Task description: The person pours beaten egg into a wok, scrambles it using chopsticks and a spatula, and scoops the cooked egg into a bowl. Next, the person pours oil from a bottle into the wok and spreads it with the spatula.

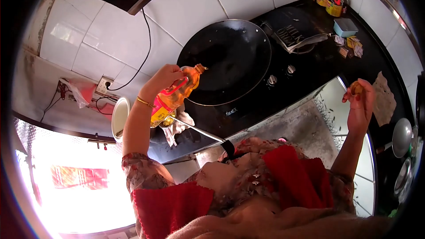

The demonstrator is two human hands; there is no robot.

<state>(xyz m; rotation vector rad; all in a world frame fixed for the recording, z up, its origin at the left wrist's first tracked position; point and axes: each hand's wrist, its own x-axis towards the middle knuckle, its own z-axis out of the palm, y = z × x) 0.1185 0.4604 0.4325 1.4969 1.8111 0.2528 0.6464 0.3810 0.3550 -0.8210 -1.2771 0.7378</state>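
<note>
My left hand (170,79) is closed round the red handle of an oil bottle (175,94). The bottle is tilted, its uncapped neck over the left rim of a large black wok (226,59) on the stove. Whether oil is flowing out cannot be made out. Off to the right, my right hand (359,102) is raised over the counter edge, its fingers bent round a small yellow-brown round object (355,88), perhaps a cap.
A dark "MILK" bag (290,28) lies right of the wok. Farther back right stand bottles (335,1), a blue box (345,27) and small packets (354,46). A ladle (402,137) lies at the far right. A white bowl (120,119) is at the left.
</note>
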